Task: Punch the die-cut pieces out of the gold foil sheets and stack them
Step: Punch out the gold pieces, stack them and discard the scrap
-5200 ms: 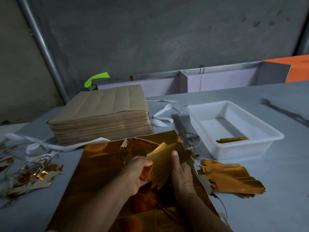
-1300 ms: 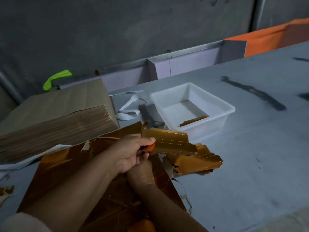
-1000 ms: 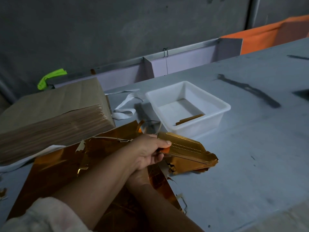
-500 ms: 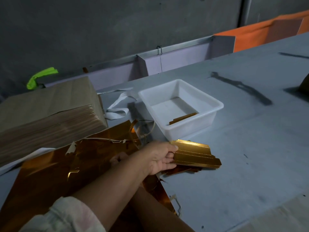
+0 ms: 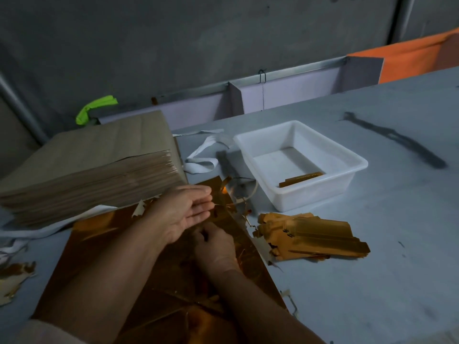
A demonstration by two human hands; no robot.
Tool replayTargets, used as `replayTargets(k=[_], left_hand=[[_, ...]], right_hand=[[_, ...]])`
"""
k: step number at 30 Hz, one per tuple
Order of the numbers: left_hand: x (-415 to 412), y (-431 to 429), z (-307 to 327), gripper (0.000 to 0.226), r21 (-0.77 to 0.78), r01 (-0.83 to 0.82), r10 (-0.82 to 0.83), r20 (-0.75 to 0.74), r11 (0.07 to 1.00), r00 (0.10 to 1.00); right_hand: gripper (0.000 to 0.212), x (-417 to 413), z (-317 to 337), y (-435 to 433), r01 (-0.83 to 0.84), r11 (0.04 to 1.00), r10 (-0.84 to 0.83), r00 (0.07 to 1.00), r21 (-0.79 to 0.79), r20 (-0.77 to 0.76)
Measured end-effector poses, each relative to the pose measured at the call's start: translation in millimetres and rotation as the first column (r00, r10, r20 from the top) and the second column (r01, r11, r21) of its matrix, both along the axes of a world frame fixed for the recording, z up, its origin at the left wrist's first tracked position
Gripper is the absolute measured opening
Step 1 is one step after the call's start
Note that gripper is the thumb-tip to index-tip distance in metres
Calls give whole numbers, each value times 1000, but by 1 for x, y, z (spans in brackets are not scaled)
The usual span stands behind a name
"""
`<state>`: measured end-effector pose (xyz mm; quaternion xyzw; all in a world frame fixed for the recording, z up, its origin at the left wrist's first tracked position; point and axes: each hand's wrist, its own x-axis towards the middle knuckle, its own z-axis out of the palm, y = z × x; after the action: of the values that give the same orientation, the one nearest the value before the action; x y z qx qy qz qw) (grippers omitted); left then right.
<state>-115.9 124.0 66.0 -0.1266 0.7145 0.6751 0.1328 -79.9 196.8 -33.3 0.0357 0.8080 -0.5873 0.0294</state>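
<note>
A large gold foil sheet lies flat on the grey table in front of me, with torn waste strips curling up at its far corner. My left hand hovers over that corner with straight fingers and holds nothing. Just below it, my right hand rests on the sheet with curled fingers that grip the foil; its fingertips are partly hidden by the left hand. To the right of the sheet, a fanned stack of punched gold pieces lies on the table, apart from both hands.
A white plastic tray behind the stack holds one gold piece. A thick pile of brown sheets stands at the back left, with white straps beside it. Gold scraps lie at the far left edge.
My left hand carried a bundle of punched pieces right, laid it on the stack, let go and came back over the sheet. The right hand stayed on the foil.
</note>
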Motion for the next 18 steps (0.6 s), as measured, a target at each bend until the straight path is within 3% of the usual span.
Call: replayTargets(k=[5,10,15,18], left_hand=[[-1,-60,-10,11,9,-227,227,-8,974,974],[6,-98,-18,12,-47,-359,356,-64,932,932],[16,-113,-23,16,-304,-403,345,-228,863,910],[17,-121,-27,28,-403,-398,310,-266,824,913]], right_hand=[[12,1,10,-5,-68,993,65,997,94,37],[17,3,19,-10,-84,941,104,994,329,-42],[30,-3,26,0,102,784,118,944,613,-308],[31,-17,32,13,210,638,114,926,741,-360]])
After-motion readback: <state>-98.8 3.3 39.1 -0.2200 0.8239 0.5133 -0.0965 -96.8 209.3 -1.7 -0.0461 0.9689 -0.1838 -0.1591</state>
